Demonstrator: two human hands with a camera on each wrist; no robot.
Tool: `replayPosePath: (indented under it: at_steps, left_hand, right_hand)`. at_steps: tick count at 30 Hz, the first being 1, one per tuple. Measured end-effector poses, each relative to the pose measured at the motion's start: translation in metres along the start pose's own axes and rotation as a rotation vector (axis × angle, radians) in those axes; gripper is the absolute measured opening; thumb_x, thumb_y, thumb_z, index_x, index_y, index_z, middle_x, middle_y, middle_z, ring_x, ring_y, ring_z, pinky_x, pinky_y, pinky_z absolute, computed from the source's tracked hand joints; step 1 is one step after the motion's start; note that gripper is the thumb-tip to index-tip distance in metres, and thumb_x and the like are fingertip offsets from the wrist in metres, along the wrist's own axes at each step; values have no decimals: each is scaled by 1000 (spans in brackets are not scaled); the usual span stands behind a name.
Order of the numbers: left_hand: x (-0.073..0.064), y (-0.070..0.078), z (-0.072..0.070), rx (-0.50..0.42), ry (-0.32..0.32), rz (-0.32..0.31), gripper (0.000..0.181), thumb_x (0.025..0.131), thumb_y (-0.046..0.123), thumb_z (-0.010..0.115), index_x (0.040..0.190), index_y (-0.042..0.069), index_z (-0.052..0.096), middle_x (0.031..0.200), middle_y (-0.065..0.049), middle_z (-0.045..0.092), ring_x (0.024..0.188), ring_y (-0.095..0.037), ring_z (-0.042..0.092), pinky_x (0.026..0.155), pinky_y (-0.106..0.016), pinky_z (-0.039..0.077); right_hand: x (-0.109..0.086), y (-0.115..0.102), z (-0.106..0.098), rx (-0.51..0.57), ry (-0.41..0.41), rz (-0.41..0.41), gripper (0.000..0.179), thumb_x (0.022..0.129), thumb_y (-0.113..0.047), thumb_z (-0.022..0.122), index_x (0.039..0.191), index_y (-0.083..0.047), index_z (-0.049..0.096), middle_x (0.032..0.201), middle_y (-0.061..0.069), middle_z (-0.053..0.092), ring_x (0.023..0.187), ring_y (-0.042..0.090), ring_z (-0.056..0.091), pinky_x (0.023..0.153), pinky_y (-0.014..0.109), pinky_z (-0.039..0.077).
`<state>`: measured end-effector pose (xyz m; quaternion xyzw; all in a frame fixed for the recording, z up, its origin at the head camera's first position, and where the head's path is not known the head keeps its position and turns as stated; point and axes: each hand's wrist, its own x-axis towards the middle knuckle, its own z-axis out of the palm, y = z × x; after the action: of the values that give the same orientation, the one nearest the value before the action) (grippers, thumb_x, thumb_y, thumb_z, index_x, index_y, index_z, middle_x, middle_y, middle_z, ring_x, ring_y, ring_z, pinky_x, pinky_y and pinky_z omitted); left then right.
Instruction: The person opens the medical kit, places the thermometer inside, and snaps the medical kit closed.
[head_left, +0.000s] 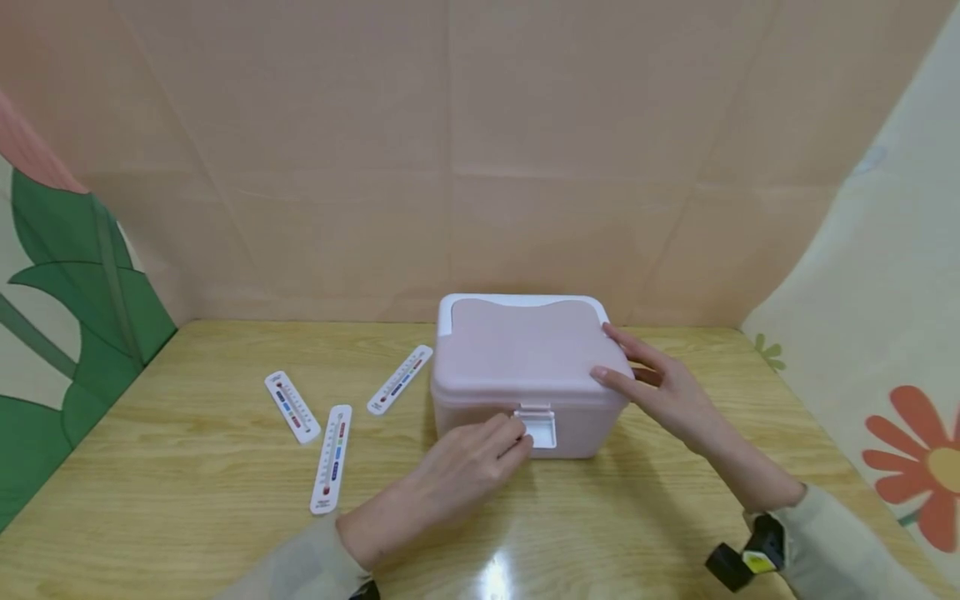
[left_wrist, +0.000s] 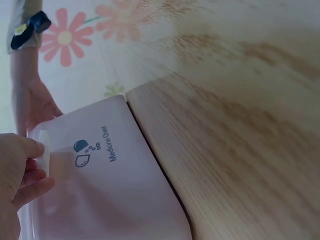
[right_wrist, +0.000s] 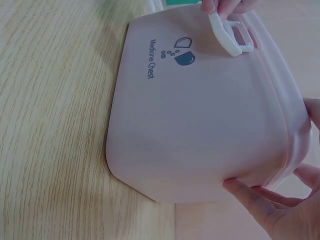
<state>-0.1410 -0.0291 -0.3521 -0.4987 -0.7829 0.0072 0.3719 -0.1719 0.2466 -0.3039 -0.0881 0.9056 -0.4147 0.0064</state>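
Observation:
A pale pink medicine chest (head_left: 525, 350) with a closed lid stands on the wooden table. Its front carries "Medicine Chest" lettering (right_wrist: 151, 59) and a capsule picture. At the front, my left hand (head_left: 468, 458) pinches the white latch (right_wrist: 224, 36), which is tilted outward from the chest in the right wrist view. My right hand (head_left: 671, 396) rests at the lid's right edge with fingers fairly straight. In the right wrist view, one of its fingers (right_wrist: 250, 200) touches the side wall. Left of the chest lie a thermometer strip (head_left: 400, 380), a second thermometer (head_left: 331, 458) and a third thermometer (head_left: 292, 407).
The wooden table (head_left: 187, 517) ends against a plain beige backdrop (head_left: 450, 167). A sheet with green leaves (head_left: 75, 283) borders the left, and one with a red flower (head_left: 926, 458) borders the right.

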Motion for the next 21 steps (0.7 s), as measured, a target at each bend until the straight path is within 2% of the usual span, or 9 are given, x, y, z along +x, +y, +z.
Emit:
replayPosePath:
  at_steps: [7,15,18,21]
  left_hand:
    - [-1,0,2,-39,5,-17,21,82,2,63,101,8,68,95,0,56,82,-10,52,59,-12,42]
    - [0,0,2,-37,23,-20,19,85,5,63,102,7,68,95,0,58,83,-9,54,60,-11,44]
    - [1,-1,3,-41,66,-33,18,87,13,64,103,8,68,95,0,61,84,-9,57,65,-11,47]
    - [0,-3,4,-58,145,-63,23,85,22,68,103,8,69,96,0,64,86,-10,59,71,-13,50]
  right_hand:
    - [0,1,1,-2,0,-6,67,93,-38,61,151,-29,28,154,21,28,126,46,46,93,54,49]
    - [-1,1,1,-2,1,-2,67,93,-39,61,151,-29,28,154,21,28,127,46,45,94,54,48]
    - [-1,0,0,-2,4,-6,67,93,-38,61,151,-29,29,154,21,29,126,46,46,93,54,49]
    - [-1,-1,0,-13,5,-12,67,93,-38,61,151,-28,29,154,21,29,126,47,46,92,54,50]
